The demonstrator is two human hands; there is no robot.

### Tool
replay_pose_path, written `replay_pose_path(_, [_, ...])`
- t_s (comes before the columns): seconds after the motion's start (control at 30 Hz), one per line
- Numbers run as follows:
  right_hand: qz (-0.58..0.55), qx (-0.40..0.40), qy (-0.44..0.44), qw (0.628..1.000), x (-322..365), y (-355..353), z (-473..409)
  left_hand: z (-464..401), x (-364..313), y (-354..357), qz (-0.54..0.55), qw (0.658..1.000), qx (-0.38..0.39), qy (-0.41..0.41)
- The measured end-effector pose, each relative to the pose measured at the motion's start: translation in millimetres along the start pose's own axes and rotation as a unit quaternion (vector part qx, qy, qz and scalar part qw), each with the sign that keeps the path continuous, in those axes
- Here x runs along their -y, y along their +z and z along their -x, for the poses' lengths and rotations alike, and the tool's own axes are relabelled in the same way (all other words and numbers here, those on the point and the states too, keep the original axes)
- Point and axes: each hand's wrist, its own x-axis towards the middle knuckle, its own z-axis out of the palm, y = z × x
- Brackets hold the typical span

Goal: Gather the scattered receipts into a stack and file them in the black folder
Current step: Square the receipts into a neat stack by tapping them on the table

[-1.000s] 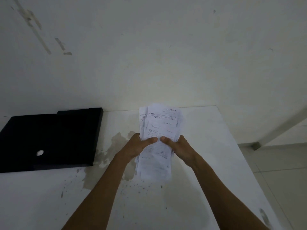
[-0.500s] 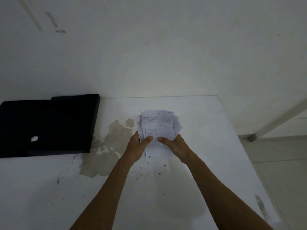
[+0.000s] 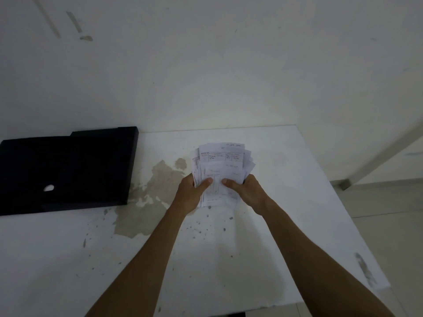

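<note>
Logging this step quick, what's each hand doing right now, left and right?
Left hand: closed on the left side of the receipt stack, thumb on top.
Right hand: closed on the stack's right side, thumb on top.

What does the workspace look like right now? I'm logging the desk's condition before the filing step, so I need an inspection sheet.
Surface: white table, with a brownish stain and dark specks near its middle.
Job's things: receipts gathered in an uneven, fanned stack; black folder lies flat at the table's left, closed as far as can be seen, a small round hole in its cover.
Clutter: no loose receipts seen on the table.
Grippers: left hand and right hand both grip the stack's lower part, thumbs on top.
Cables: nothing seen.
Surroundings: scuffed white wall behind; tiled floor to the right.
</note>
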Motion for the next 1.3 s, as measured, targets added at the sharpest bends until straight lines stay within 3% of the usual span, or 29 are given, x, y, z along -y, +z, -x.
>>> replay_pose_path(0.23, [0.011,0.004,-0.03,0.999,3.2,-4.2,1.1,-1.2,-8.0,-4.9,-0.036,0.999,-0.004,0.027])
replay_pose_path(0.5, [0.064,0.031,-0.069,0.995,-40.8,-1.6,5.6,7.5,32.1,1.3,-0.043,0.997,-0.02,0.059])
replay_pose_path(0.83, [0.061,-0.004,-0.173,0.983,-60.1,8.1,0.9,15.4,50.5,-0.4,-0.007,0.985,-0.03,0.173])
replay_pose_path(1.3, [0.047,-0.04,-0.257,0.965,-61.4,27.4,2.2,18.9,56.9,2.3,0.015,0.969,-0.077,0.233])
